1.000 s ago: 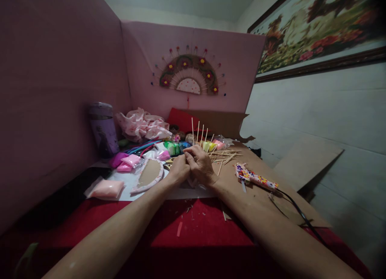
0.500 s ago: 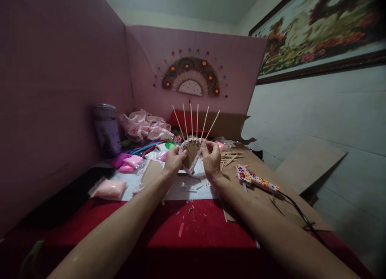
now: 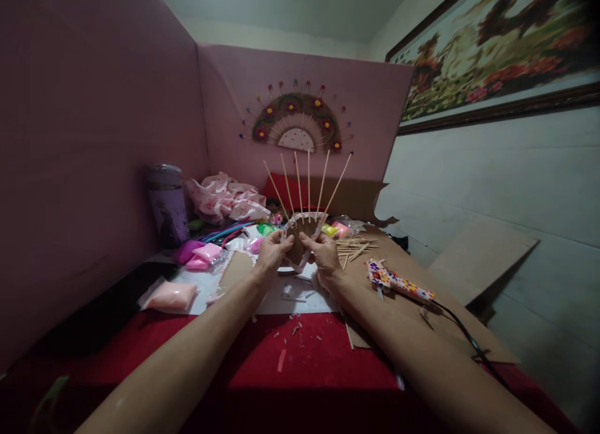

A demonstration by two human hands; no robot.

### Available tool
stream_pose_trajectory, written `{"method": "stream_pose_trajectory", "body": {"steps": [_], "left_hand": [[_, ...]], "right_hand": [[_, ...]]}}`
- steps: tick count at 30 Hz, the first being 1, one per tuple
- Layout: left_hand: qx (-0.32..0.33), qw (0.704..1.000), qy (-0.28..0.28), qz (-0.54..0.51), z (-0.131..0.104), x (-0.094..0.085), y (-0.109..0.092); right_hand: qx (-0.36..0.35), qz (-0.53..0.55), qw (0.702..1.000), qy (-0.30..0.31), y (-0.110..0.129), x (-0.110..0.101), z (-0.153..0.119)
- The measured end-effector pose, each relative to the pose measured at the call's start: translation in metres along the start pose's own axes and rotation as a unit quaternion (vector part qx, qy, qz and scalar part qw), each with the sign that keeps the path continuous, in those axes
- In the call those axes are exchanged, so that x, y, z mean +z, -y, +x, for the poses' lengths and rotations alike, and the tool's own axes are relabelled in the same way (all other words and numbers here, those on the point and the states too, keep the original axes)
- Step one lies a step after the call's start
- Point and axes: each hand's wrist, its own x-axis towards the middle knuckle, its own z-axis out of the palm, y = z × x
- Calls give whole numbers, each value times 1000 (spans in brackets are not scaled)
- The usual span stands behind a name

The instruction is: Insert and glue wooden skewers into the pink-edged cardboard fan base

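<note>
Both hands hold up a cardboard piece point(image 3: 297, 241) with a pale patterned fabric edge, above the white paper. Several thin wooden sticks point(image 3: 309, 184) fan upward from its top edge. My left hand point(image 3: 272, 254) is closed on the piece's left side, thumb on the brown face. On the right side my right hand point(image 3: 324, 255) pinches it, with the thumb pressed on the cardboard face near the middle. A second cardboard piece with a fabric edge point(image 3: 235, 272) lies on the paper, left of my left hand.
Loose sticks point(image 3: 359, 246) and a flower-patterned glue gun point(image 3: 398, 281) with a black cord lie on cardboard at right. At left are a purple tumbler point(image 3: 167, 206), clay packets point(image 3: 171, 295) and crumpled pink cloth point(image 3: 225, 197). A decorated fan point(image 3: 297, 121) hangs on the pink panel behind.
My right hand has shifted from the upper right edge, near the stick bases, down onto the cardboard face. The piece has tipped slightly, and its sticks reach higher in view.
</note>
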Motion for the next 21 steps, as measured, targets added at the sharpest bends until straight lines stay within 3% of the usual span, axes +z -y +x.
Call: {"method": "stream_pose_trajectory", "body": {"steps": [8, 16, 21], "left_hand": [[8, 1000, 10, 8, -1, 1, -2], [58, 996, -70, -6, 4, -2, -10], [66, 994, -83, -13, 9, -6, -13]], "right_hand": [[13, 27, 1000, 3, 2, 1, 1], [22, -3, 1000, 11, -2, -2, 2], [24, -19, 999, 29, 0, -2, 0]]}}
